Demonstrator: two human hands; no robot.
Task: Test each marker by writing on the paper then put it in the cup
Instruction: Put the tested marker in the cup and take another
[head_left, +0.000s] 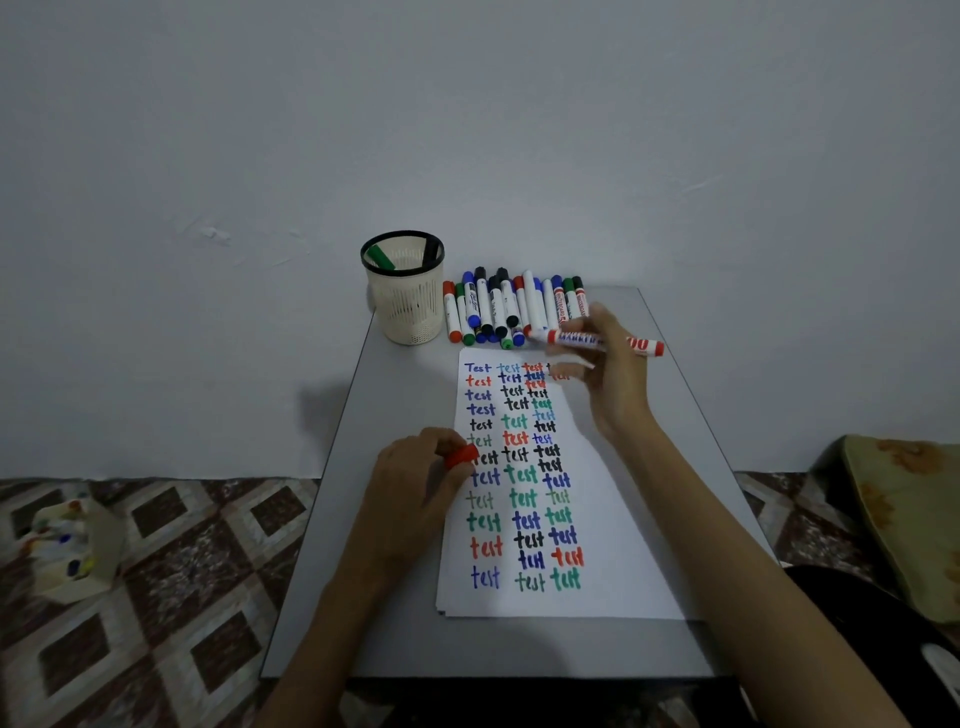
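Note:
A white sheet of paper (613, 519) covered with columns of the word "test" in several colours lies on the grey table (332, 545). My right hand (615, 374) holds an uncapped red marker (597, 342) horizontally above the paper's top right corner, tip pointing left. My left hand (415, 478) rests on the paper's left edge and pinches the red cap (461, 457). A cream mesh cup (408, 301) with a black rim stands at the table's far left, with a green marker (381, 257) and a dark one inside. A row of several capped markers (511, 309) lies right of the cup.
The table stands against a plain white wall (467, 130). Patterned floor tiles (171, 561) lie to the left, with a small box of paint-stained items (67, 545) on them. A cushion (904, 519) sits at the right.

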